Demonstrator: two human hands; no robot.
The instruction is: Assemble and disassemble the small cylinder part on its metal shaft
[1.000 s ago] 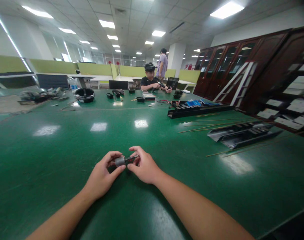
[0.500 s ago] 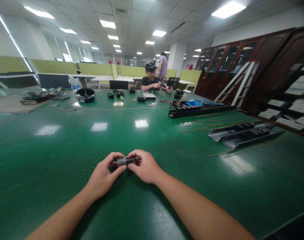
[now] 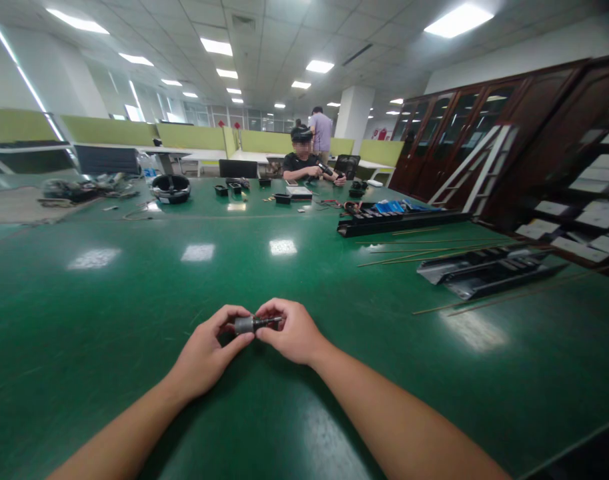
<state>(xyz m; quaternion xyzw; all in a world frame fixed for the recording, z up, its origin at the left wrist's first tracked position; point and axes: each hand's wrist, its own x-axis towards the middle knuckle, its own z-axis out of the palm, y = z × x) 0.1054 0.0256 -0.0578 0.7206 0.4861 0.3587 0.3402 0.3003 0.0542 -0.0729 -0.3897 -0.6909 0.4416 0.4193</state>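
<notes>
Just above the green table (image 3: pixel 134 313), in the middle of the head view, is a small metal part (image 3: pixel 244 325) with a grey cylinder at its left and a thinner, dark, stepped shaft pointing right. My left hand (image 3: pixel 204 350) grips the grey cylinder between thumb and fingers. Around the shaft, my right hand (image 3: pixel 295 333) is closed, thumb below and fingers above, at the point where shaft and cylinder meet. The shaft's thin tip shows by the right palm. Part of the cylinder's left end is hidden by the left fingers.
Black metal channels (image 3: pixel 489 273) and thin brass-coloured rods (image 3: pixel 409 258) lie at the right. A longer black channel (image 3: pixel 404 223) is beyond them. Farther back are a black headset (image 3: pixel 170 189) and small black trays (image 3: pixel 283 199). A co-worker (image 3: pixel 304 163) sits across the table, holding a dark tool.
My hands stay almost in place on the metal part; slightly more of its shaft shows by the right palm. In the background, a standing person in a purple shirt has shifted left.
</notes>
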